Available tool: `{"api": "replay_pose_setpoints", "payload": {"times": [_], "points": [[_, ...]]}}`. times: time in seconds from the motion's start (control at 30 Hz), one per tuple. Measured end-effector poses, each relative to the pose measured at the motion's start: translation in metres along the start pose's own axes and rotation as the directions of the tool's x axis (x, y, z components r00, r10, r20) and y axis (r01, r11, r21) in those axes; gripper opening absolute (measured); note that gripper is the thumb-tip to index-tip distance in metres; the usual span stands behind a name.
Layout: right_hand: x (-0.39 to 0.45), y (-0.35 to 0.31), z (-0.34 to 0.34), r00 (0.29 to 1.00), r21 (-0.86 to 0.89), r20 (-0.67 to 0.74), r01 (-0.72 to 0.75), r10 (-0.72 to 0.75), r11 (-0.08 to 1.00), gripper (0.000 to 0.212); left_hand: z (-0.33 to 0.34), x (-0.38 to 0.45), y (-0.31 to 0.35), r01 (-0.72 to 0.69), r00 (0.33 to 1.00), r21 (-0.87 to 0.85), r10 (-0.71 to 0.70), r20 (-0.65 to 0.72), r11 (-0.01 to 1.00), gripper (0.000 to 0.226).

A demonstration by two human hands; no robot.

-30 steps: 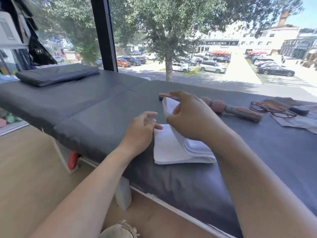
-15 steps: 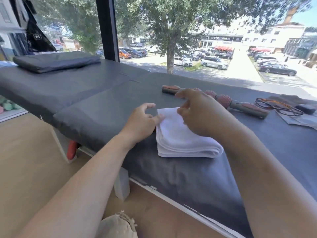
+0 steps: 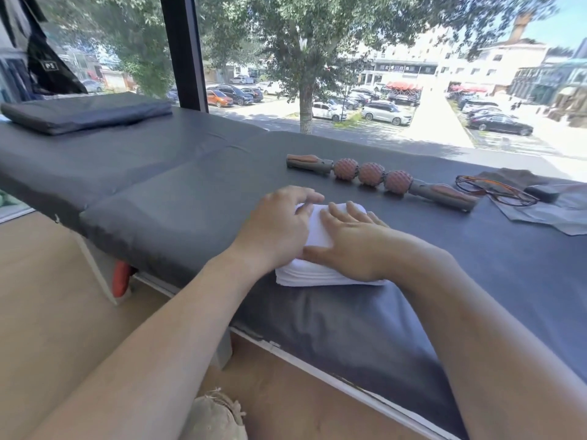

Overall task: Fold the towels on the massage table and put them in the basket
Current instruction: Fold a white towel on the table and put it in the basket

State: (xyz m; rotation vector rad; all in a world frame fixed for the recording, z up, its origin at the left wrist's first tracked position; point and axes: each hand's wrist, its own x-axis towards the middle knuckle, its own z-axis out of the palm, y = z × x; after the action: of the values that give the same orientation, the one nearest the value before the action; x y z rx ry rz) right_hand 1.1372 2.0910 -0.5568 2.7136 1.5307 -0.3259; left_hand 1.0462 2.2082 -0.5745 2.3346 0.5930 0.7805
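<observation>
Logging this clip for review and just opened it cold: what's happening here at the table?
A person is folding a white towel on the dark massage table. The towel is already folded into a thick, compact stack near the table's front edge, and both hands lie on top of it: the left hand with fingers reaching over its far end, the right hand flat, pressing it down. A beaded massage roller and glasses lie behind. The basket is not clearly in view.

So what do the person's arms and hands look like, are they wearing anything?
Both arms are bare as far up as the picture shows, with no sleeves in view. The left hand and the right hand wear no gloves, and no rings, watch or bracelets show on them.
</observation>
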Motion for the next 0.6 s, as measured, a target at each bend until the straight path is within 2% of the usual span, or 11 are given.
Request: {"api": "replay_pose_setpoints", "payload": {"times": [0.1,0.2,0.37,0.47,0.53,0.6], "points": [[-0.002,0.005,-0.001,0.999,0.038,0.033,0.004,-0.006,0.999,0.101,0.011,-0.006,-0.004,-0.003,0.96,0.282,-0.076,0.268,0.96,0.048],[-0.003,0.01,0.002,0.999,0.066,0.051,0.013,-0.017,0.998,0.106,0.013,-0.011,-0.012,-0.013,0.921,0.342,-0.122,0.369,0.94,0.057],[-0.007,0.022,0.0,0.995,0.103,0.088,0.041,-0.051,0.994,0.111,0.014,-0.015,-0.016,0.0,0.926,0.311,-0.117,0.359,0.95,0.057],[-0.008,0.036,-0.012,0.994,0.067,0.096,0.044,-0.05,0.997,0.084,0.008,-0.014,-0.018,0.005,0.922,0.226,-0.092,0.376,0.974,0.055],[-0.011,0.04,-0.022,1.0,0.073,0.026,0.015,-0.017,0.997,0.063,0.002,-0.012,-0.019,0.017,0.926,0.128,-0.064,0.371,0.992,0.053],[-0.01,0.034,-0.026,0.989,0.091,-0.15,0.001,0.013,0.996,0.054,-0.001,-0.009,-0.019,0.047,0.949,0.0,-0.044,0.311,0.999,0.048]]}}
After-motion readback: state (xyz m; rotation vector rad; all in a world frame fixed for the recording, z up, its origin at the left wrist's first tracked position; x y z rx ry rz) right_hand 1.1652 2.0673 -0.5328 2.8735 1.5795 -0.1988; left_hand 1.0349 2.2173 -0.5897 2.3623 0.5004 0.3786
